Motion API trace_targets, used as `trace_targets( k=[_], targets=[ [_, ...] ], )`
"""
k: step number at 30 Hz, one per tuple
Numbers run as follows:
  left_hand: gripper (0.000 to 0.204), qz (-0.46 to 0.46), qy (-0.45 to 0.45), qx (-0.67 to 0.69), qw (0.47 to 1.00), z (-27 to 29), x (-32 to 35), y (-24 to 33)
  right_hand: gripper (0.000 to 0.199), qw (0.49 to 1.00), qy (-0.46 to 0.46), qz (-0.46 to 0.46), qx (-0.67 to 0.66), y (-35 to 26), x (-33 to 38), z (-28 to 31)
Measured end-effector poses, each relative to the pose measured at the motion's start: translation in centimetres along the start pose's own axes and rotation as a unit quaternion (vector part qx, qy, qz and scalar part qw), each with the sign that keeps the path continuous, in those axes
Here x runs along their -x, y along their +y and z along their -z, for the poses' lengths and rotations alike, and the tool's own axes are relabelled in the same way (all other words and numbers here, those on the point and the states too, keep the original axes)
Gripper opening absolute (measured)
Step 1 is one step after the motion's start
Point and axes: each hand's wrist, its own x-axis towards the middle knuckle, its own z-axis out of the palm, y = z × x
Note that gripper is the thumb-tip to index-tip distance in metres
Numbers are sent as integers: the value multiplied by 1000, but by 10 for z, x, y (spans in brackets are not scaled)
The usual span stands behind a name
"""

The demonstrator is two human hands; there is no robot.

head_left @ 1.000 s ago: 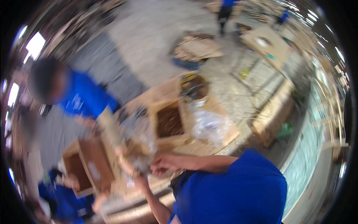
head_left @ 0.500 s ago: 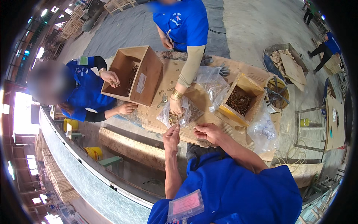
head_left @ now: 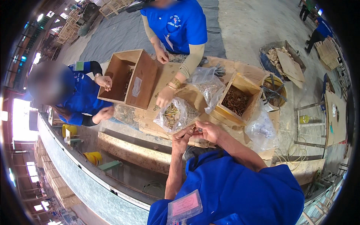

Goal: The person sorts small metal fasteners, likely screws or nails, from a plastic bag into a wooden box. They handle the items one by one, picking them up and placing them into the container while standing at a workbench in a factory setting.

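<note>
I'm pinching a small brass-coloured piece (head_left: 194,128) in the left hand (head_left: 182,138). The right hand (head_left: 210,132) is meeting it, grip unclear; a clear bag (head_left: 180,118) is lying just beyond.

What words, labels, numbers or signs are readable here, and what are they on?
I don't copy printed words out, so here is where they stand:
Blue shirt at the top: printed, not quoted.
Pink badge at the bottom: too small to read.
White label on the brown box: too blurred.
Green badge at left: too small.
</note>
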Motion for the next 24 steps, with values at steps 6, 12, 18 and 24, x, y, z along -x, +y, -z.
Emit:
trace_targets(
  k=[6, 12, 18, 24],
  targets=[
    [26, -71, -52, -35, 995, -4, 0, 11, 37, 1000, -21, -6, 20, 2, 1, 11],
    [27, 83, 51, 104, 990, -1, 3, 6, 34, 996, -67, 1, -61, 11, -3, 20],
    [28, 201, 32, 294, 934, -2, 6, -8, 35, 991, -114, 10, -73, 4, -1, 8],
    [25, 217, 30, 361, 906, -5, 3, 5, 35, 995, -102, -17, -17, 3, 5, 5]
  ],
)
